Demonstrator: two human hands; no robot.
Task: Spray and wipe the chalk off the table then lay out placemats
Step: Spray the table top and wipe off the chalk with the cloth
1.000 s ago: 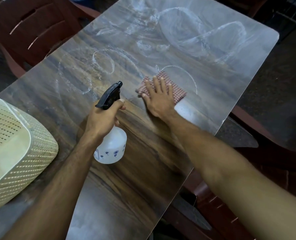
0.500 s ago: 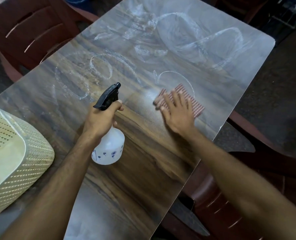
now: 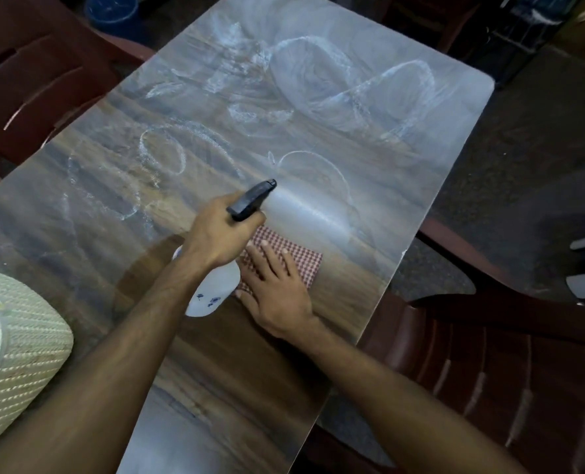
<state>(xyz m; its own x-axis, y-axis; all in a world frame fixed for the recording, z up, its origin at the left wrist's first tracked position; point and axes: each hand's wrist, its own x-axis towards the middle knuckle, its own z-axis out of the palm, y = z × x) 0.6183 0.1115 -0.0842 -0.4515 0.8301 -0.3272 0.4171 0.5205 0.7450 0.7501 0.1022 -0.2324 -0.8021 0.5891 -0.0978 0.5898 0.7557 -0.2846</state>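
- Head view, handling: the spray bottle point(image 3: 216, 285) is light white plastic with a black trigger head, and looks only partly filled, though its level is hard to read from here. The neck under the trigger is the natural place to take it, and the left hand point(image 3: 221, 234) is clamped there, nozzle aimed across the table point(image 3: 421, 138).
- Head view, cloth: the checked cloth point(image 3: 298, 258) is soft, limp and folded flat. It needs a spread palm pressing down rather than a pinch, and the right hand point(image 3: 277, 289) lies on it so, fingers flat and slightly apart, near the table's right edge.
- Head view, surface: the glossy top should wipe easily once wet. Chalk rings point(image 3: 349, 80) cover the far half; a woven basket point(image 3: 17, 340) sits at the near left corner.
- Head view, change: half a second ago the bottle stood on the table; now it is lifted and tilted, with mist beyond the nozzle. The cloth and right hand have drawn back towards the person, below the small chalk arc.
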